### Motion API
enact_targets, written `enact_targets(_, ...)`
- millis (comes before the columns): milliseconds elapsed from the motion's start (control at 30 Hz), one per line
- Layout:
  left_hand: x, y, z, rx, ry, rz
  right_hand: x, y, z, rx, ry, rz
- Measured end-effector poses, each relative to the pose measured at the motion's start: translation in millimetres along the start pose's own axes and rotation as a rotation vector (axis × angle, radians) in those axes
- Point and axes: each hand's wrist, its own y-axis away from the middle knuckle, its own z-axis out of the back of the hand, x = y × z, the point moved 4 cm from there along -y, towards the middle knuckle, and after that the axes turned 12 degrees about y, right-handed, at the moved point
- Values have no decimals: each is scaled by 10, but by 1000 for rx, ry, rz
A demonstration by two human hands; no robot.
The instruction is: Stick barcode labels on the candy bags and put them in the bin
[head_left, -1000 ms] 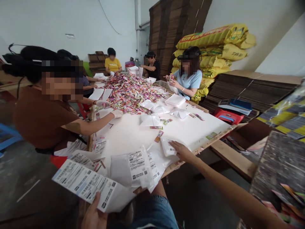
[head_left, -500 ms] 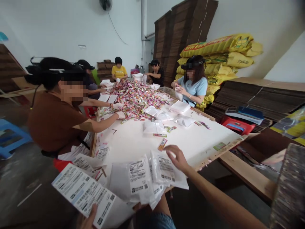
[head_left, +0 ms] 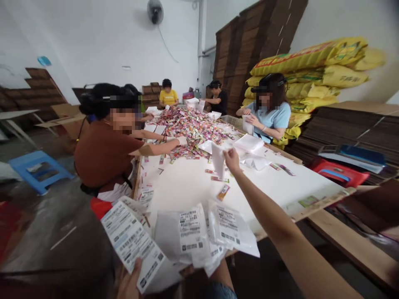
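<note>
So the white pouch (head_left: 217, 161) is lifted just off the desk (head_left: 187, 185), out past the middle, pinched upright in the right hand (head_left: 232, 159) with the arm stretched way out; the left hand (head_left: 127, 285) is down at the bottom edge, thumb clamped on a sheet of labels (head_left: 132, 243) held off the near corner. Labelled mailer bags (head_left: 230, 226) lie heaped at the desk's near edge; a pile of colourful sachets (head_left: 193, 126) covers the far half, and a person in brown (head_left: 102, 153) reaches a gloved hand (head_left: 181, 141) to it.
</note>
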Motion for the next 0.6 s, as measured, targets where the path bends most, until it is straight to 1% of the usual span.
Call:
enact_targets(33, 14, 46, -47, 0, 49, 64, 122, -29, 143, -42, -34, 68)
enact_targets(67, 14, 92, -96, -6, 100, 115, 266, -14, 276, -75, -82, 172)
enact_targets(100, 0, 137, -142, -13, 137, 148, 424, 61, 377, -81, -137, 310)
enact_targets(133, -25, 179, -179, -26, 153, 159, 584, 206, 423, -44, -187, 473)
enact_targets(167, -50, 219, -211, -31, 168, 171, 730, 423, 398, 46, -215, 641)
enact_targets(200, -75, 253, -231, -33, 171, 176, 842, 697, 291, 190, -203, 787)
enact_targets(233, -99, 283, -244, -23, 162, 171, 903, 1006, 112, 368, -143, 887)
enact_targets(267, -120, 307, -251, 1, 150, 157, 913, 1321, -113, 551, -49, 943)
enact_targets(300, -140, 326, -251, 29, 137, 131, 877, 1608, -352, 696, 73, 957)
enact_targets(333, -155, 344, -247, 61, 125, 103, 821, 1833, -563, 754, 174, 936)
enact_targets(367, -165, 361, -244, 100, 115, 77, 772, 2000, -732, 774, 223, 918)
enact_targets(400, -171, 377, -243, 141, 107, 49, 732, 2102, -851, 762, 256, 895)
enact_targets(433, -173, 393, -248, 190, 98, 21, 714, 2152, -909, 729, 262, 876)
enact_targets(467, -170, 408, -254, 228, 87, -7, 718, 2167, -908, 692, 260, 866)
enact_targets(500, -161, 422, -265, 265, 72, -35, 744, 2164, -848, 648, 247, 856)
enact_targets(567, -128, 441, -287, 316, 28, -80, 849, 2189, -594, 578, 140, 837)
enact_targets(600, -105, 447, -296, 333, 3, -87, 914, 2256, -436, 587, 41, 839)
